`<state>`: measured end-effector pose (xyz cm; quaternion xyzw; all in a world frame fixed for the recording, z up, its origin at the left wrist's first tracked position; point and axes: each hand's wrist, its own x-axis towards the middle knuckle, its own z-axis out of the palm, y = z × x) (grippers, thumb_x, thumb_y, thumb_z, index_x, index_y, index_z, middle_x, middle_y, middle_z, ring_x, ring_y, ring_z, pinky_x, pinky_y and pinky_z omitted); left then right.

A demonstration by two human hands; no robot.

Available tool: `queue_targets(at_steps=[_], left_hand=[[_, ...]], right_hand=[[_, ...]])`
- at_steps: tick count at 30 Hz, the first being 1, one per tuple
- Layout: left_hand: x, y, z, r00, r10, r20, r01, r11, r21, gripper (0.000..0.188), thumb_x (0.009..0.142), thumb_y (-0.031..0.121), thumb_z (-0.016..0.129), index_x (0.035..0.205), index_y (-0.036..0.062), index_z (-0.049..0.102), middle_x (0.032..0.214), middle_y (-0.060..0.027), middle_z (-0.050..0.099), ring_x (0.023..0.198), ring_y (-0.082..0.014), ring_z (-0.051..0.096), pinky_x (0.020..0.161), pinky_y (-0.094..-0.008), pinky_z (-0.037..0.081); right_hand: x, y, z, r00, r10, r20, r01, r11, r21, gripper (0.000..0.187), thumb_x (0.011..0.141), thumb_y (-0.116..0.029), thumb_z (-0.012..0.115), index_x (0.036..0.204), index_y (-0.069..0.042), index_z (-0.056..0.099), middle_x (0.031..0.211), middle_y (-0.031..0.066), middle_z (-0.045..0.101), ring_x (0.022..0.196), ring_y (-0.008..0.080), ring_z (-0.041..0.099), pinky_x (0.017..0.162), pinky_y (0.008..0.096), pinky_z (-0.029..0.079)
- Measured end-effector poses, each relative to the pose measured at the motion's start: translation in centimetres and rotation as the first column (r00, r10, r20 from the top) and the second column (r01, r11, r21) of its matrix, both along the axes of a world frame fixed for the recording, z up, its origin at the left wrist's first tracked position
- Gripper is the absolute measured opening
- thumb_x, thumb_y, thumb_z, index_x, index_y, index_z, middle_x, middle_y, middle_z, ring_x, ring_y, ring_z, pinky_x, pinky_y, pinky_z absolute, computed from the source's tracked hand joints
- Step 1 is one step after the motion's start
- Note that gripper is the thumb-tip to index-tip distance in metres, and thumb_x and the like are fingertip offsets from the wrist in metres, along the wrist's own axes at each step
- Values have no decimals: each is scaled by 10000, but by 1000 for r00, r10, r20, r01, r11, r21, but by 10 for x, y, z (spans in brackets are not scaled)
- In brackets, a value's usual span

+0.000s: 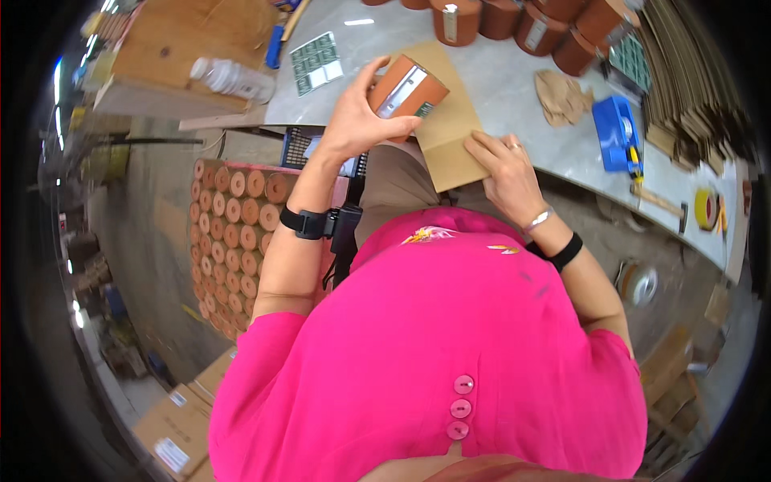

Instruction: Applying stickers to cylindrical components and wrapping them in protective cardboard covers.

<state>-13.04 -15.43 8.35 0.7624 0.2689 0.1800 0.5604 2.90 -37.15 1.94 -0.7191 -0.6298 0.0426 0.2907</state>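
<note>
Left hand (pixel 359 118) clasps brown pot (pixel 413 94), long axis slanting forward-right; right hand (pixel 511 172) pinches cardboard (pixel 446 120).

Bright ctr, dark warped edges w/ blur

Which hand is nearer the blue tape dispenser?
Right. The right hand, on the cardboard, is left of the tape dispenser; the left hand, holding a pot, is farther left.
</note>
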Motion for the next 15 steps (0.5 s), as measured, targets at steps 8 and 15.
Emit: queue_targets(at_steps=[8,15], left_hand=[[33,-5,-24,971,-109,-215,198,870,452,892,605,260,895,1347,-58,514,1202,-199,645,1088,-263,656,937,-353,525],[44,-3,-22,960,-131,-248,230,875,426,858,603,227,886,1329,-61,530,1191,-207,659,1076,-264,662,927,-356,526]], right_hand=[[6,-8,-4,1000,-1,-18,1,1000,6,511,680,28,624,1184,-58,638,1256,99,617,1019,311,540,925,394,459],[6,-7,-1,1000,-2,-24,2,1000,-6,468,704,11,612,1166,-56,648,1223,96,626,998,292,544,906,385,459]])
